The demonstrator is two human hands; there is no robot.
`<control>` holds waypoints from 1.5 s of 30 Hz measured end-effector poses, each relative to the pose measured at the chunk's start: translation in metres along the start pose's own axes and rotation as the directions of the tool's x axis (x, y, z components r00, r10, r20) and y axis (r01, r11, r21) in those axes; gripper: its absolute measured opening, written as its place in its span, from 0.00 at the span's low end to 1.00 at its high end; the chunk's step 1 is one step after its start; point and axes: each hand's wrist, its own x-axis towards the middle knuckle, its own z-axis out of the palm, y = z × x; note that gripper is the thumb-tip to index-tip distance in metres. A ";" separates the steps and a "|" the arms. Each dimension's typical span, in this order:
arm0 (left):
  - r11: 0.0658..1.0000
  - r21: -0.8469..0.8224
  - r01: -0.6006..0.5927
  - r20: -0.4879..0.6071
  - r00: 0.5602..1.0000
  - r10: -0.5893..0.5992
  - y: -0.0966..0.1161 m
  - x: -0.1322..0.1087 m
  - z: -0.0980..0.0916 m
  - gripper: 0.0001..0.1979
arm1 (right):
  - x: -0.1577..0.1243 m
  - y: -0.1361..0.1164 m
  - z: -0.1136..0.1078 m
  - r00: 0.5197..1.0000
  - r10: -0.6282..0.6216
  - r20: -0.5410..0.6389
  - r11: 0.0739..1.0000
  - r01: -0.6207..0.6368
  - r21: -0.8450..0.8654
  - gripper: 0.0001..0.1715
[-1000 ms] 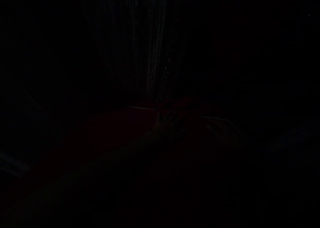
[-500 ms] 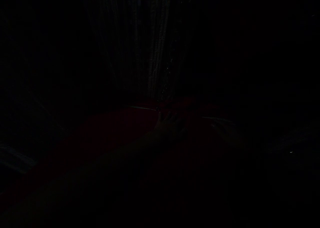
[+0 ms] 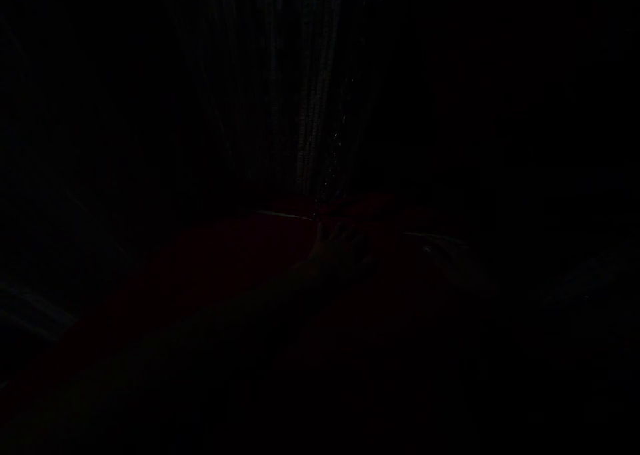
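The picture is very dark. My left hand rests palm down on a red cloth, its arm coming in from the lower left. Its fingers are spread and point away from me, and I see nothing held in them. To the right, a dim shape that looks like my right hand lies low over the same cloth. A small pale glint shows at its left tip; its fingers and anything in them are lost in shadow. A thin pale strip runs along the cloth just beyond my left hand.
Behind the cloth, dark ribbed folds or strands hang down, with tiny sparkling spots along their right side. Another thin pale strip lies near the right-hand shape. Greyish bands show at the left edge.
The view has grown slightly dimmer. My left hand stays almost in place, its fingers shifting only a little. The right-hand shape shows no clear movement.
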 end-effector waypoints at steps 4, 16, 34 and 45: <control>1.000 -0.013 0.017 0.039 0.999 -0.017 0.001 -0.001 -0.003 0.36 | -0.002 0.004 0.004 1.000 -0.020 0.016 0.999 0.021 -0.047 0.44; 1.000 -0.017 0.023 0.050 0.999 -0.022 0.003 -0.004 -0.007 0.36 | -0.005 0.000 0.000 0.998 -0.056 0.037 0.997 0.058 -0.046 0.42; 0.999 -0.035 -0.001 0.015 1.000 0.002 -0.001 -0.001 -0.001 0.36 | -0.003 -0.001 0.000 1.000 -0.024 -0.009 0.999 0.024 -0.021 0.41; 0.999 -0.040 0.000 0.035 0.999 0.001 -0.001 -0.002 -0.003 0.36 | -0.004 -0.003 0.000 1.000 -0.008 0.010 1.000 0.008 -0.018 0.42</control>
